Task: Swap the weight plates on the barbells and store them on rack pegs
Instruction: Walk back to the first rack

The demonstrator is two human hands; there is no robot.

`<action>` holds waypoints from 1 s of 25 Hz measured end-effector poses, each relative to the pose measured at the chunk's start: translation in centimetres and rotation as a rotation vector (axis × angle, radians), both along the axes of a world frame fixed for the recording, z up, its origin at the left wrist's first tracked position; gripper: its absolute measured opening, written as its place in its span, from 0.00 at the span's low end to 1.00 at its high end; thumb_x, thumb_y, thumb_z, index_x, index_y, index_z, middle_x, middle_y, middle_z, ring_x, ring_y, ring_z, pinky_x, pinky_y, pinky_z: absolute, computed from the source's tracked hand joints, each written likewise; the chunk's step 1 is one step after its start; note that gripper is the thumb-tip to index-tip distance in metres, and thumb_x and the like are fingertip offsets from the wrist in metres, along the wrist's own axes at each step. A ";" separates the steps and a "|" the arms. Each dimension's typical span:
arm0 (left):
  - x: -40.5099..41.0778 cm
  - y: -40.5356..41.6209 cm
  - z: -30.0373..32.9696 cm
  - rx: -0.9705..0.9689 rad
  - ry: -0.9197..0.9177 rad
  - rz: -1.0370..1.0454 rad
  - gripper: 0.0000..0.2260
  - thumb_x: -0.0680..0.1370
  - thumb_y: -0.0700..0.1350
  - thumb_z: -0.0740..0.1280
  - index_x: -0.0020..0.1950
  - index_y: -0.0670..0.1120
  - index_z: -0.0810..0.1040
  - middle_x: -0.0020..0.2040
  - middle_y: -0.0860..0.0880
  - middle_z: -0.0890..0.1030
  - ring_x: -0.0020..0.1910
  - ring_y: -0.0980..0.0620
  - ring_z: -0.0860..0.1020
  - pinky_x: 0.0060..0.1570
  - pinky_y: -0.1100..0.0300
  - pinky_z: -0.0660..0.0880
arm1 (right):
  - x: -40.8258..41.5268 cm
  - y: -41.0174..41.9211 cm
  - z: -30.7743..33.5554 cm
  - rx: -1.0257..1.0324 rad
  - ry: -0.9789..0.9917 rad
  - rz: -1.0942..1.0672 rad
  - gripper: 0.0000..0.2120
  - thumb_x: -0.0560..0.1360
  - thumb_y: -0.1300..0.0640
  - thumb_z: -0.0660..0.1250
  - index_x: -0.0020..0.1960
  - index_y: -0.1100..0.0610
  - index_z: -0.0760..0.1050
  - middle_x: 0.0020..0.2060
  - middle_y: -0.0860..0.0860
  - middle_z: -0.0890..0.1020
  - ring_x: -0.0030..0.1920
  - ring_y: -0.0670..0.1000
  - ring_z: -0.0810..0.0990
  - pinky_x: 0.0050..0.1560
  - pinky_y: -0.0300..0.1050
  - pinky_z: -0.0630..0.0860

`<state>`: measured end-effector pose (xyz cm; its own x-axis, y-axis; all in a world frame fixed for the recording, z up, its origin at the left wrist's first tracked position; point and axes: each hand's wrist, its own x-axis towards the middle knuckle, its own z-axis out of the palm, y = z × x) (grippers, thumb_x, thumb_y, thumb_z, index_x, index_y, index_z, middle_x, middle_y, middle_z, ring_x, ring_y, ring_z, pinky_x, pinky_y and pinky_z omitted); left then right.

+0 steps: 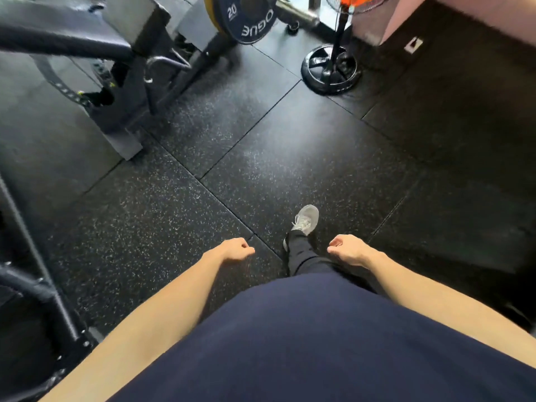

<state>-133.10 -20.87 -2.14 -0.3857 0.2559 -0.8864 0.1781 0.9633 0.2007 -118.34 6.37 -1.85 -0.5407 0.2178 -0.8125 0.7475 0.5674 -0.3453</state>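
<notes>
Black speckled rubber floor (261,158) tiles fill the view, with a dark rack frame (121,82) at upper left and a fan base (330,69) at upper right. A blue weight plate (246,18) marked 20 sits on a barbell sleeve (295,11) at the top edge. The left hand (235,249) and right hand (348,249) hang loosely curled, holding nothing, above a grey shoe (306,219)

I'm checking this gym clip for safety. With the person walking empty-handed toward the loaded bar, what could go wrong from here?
1. The fan base stands on the floor right beside the bar's sleeve; a plate pulled off there could strike it or a foot could catch it.
2. The 20 plate looks heavy; both the left hand and right hand hang free, so a two-handed grip seems wise.
</notes>
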 end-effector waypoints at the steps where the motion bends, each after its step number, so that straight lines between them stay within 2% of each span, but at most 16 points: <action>1: -2.7 2.2 -0.3 -0.002 0.010 -0.020 0.19 0.80 0.54 0.61 0.66 0.45 0.74 0.66 0.44 0.76 0.63 0.46 0.75 0.61 0.57 0.69 | -2.5 2.1 -0.5 -0.007 -0.005 -0.018 0.16 0.75 0.54 0.65 0.61 0.58 0.77 0.60 0.55 0.80 0.61 0.54 0.77 0.61 0.43 0.71; 5: -12.0 10.2 -0.1 -0.021 0.014 -0.080 0.18 0.80 0.55 0.61 0.63 0.45 0.76 0.65 0.45 0.77 0.63 0.47 0.75 0.59 0.58 0.69 | -10.7 10.6 0.1 -0.003 -0.024 -0.097 0.16 0.76 0.52 0.65 0.61 0.57 0.77 0.60 0.55 0.80 0.60 0.54 0.77 0.59 0.43 0.71; 9: -21.6 19.4 1.3 0.064 0.106 -0.121 0.14 0.79 0.53 0.60 0.51 0.45 0.78 0.59 0.45 0.81 0.58 0.47 0.77 0.51 0.58 0.69 | -18.4 19.4 1.5 0.019 0.010 -0.197 0.15 0.77 0.51 0.65 0.61 0.57 0.76 0.60 0.54 0.79 0.59 0.53 0.77 0.59 0.45 0.71; 11: -24.8 23.3 1.6 0.089 0.101 -0.120 0.14 0.79 0.52 0.61 0.55 0.45 0.78 0.61 0.47 0.80 0.60 0.47 0.76 0.55 0.58 0.69 | -21.0 22.1 1.5 0.006 0.008 -0.225 0.15 0.78 0.51 0.64 0.62 0.57 0.76 0.60 0.54 0.79 0.58 0.52 0.77 0.59 0.46 0.71; 14: -30.8 29.9 1.0 0.073 0.059 -0.227 0.15 0.79 0.53 0.61 0.61 0.46 0.77 0.64 0.47 0.78 0.63 0.48 0.75 0.60 0.58 0.69 | -25.3 26.9 0.7 0.006 -0.013 -0.288 0.15 0.77 0.51 0.64 0.62 0.55 0.76 0.60 0.54 0.79 0.58 0.52 0.77 0.60 0.46 0.72; 20: -45.7 44.6 0.0 0.067 0.047 -0.433 0.18 0.78 0.56 0.60 0.61 0.46 0.77 0.65 0.45 0.78 0.62 0.46 0.75 0.58 0.56 0.70 | -35.4 37.2 -0.9 0.039 -0.050 -0.429 0.14 0.77 0.51 0.64 0.61 0.55 0.76 0.59 0.54 0.79 0.55 0.53 0.77 0.59 0.46 0.72; 25: -56.2 58.5 2.3 0.117 0.095 -0.562 0.19 0.81 0.55 0.59 0.64 0.43 0.74 0.64 0.43 0.78 0.62 0.44 0.75 0.56 0.56 0.69 | -43.3 45.7 0.5 0.072 0.027 -0.632 0.05 0.74 0.50 0.66 0.50 0.48 0.77 0.55 0.52 0.82 0.56 0.54 0.79 0.62 0.50 0.73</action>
